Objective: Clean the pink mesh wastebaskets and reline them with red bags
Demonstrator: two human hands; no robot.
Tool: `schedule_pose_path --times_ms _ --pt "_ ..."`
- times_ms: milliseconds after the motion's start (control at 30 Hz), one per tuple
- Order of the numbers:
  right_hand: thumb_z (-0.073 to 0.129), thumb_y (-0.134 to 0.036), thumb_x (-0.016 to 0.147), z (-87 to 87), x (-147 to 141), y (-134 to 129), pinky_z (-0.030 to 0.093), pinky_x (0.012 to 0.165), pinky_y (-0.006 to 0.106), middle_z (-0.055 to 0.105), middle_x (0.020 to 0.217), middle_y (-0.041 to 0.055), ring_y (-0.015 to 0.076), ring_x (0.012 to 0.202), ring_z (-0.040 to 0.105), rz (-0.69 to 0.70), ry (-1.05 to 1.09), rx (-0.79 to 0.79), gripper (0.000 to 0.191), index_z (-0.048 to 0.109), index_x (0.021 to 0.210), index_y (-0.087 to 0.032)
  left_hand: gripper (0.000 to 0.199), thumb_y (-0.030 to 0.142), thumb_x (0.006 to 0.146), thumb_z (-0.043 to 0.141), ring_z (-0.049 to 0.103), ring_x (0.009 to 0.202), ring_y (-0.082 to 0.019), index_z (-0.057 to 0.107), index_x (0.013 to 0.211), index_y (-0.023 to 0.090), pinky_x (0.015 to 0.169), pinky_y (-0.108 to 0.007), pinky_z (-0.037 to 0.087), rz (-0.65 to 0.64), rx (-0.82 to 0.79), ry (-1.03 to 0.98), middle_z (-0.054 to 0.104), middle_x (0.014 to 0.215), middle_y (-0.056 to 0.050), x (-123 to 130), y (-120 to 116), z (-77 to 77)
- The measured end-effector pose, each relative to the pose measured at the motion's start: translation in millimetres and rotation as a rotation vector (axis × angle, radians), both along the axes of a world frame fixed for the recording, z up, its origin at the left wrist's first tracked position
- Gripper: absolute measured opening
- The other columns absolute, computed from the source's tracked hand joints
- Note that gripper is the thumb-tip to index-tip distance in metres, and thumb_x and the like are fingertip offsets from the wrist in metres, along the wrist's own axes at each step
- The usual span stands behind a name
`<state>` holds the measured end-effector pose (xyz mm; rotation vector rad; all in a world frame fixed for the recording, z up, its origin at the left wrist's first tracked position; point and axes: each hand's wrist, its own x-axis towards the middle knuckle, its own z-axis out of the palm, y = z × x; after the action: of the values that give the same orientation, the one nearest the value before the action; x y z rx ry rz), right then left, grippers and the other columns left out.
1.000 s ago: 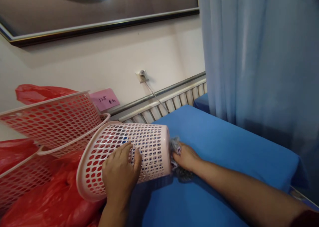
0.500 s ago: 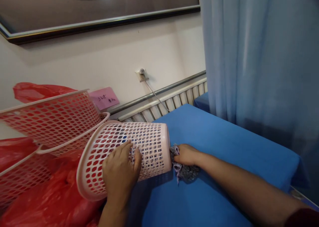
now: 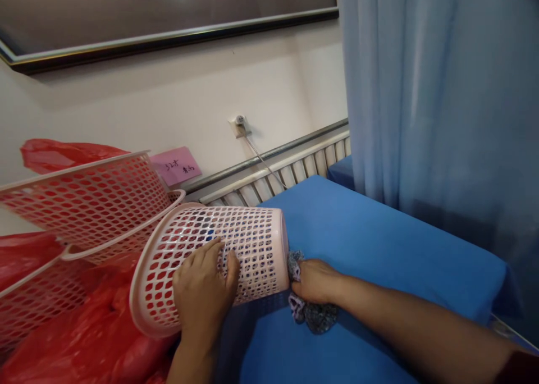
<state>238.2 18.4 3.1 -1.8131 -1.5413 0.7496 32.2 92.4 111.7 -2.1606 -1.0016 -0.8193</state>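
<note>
A pink plastic wastebasket [image 3: 252, 255] with a holed wall lies on its side, its base facing right and its open rim to the left. My left hand [image 3: 205, 283] holds it from the near side, palm against the wall, fingers bent over the holes and thumb apart. At the base end my right hand [image 3: 316, 282] is closed on a bunched grey and lilac cloth [image 3: 320, 316]. Part of the cloth touches or lies close against the base, and the rest hangs below my fingers near the blue-covered table [image 3: 379, 249]. The basket's inside shows only through its holes.
More pink baskets [image 3: 122, 204] with red plastic bags [image 3: 84, 328] crowd the left side. A pink paper label [image 3: 176, 166] stands behind them. Along the wall runs a radiator [image 3: 269, 184], with a plugged-in cord [image 3: 259, 155] above. A blue curtain [image 3: 421, 92] hangs at right.
My right hand has moved slightly down along the basket's base with the cloth in its fingers. The basket and my left hand have stayed almost still.
</note>
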Motion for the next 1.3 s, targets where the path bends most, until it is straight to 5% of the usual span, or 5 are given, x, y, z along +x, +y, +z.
schedule_pose_path --times_ms 267,500,767,1133,1300 --pt "0.061 -0.033 0.086 13.2 -4 -23 0.052 0.11 0.045 0.066 0.141 0.017 0.0306 0.127 0.065 -0.158 0.025 0.598 0.067 0.045 0.149 -0.016 0.034 0.036 0.1 0.05 0.073 0.103 -0.036 0.074 0.108 0.014 0.091 -0.051 0.053 0.01 -0.016 -0.03 0.08 0.118 -0.015 -1 5 -5.5" --pt "0.063 -0.025 0.081 10.4 -2 -15 0.06 0.089 0.049 0.078 0.107 0.0164 0.0363 0.098 0.076 0.019 -0.153 -0.018 0.037 0.068 0.117 -0.016 0.035 0.035 0.1 0.051 0.071 0.105 -0.037 0.074 0.107 0.009 0.1 -0.052 0.053 -0.082 -0.045 -0.066 0.079 0.115 -0.019 -4 10 -8.7" --pt "0.066 -0.036 0.085 25.0 13 -32 0.054 0.105 0.046 0.053 0.154 0.0143 0.032 0.128 0.063 0.074 -0.196 0.765 0.068 0.053 0.151 -0.025 0.032 0.034 0.099 0.05 0.071 0.106 -0.036 0.072 0.107 0.012 0.101 -0.052 0.053 -0.067 -0.062 -0.079 0.079 0.118 -0.018 -4 10 -10.3" --pt "0.074 -0.023 0.072 33.0 3 -43 0.054 0.063 0.032 0.075 0.084 0.007 0.0234 0.069 0.069 0.566 -0.366 0.16 0.011 0.076 0.082 -0.02 0.031 0.031 0.099 0.052 0.072 0.104 -0.036 0.074 0.105 0.009 0.1 -0.053 0.054 -0.122 -0.044 -0.082 0.08 0.113 -0.019 -6 12 -10.5" --pt "0.063 -0.022 0.083 60.0 19 -46 0.059 0.09 0.031 0.074 0.111 0.0032 0.0201 0.1 0.072 0.434 0.186 0.566 0.03 0.076 0.11 -0.025 0.03 0.031 0.099 0.052 0.071 0.106 -0.035 0.073 0.105 0.01 0.101 -0.051 0.054 -0.109 -0.065 -0.088 0.08 0.114 -0.018 -6 10 -10.8"
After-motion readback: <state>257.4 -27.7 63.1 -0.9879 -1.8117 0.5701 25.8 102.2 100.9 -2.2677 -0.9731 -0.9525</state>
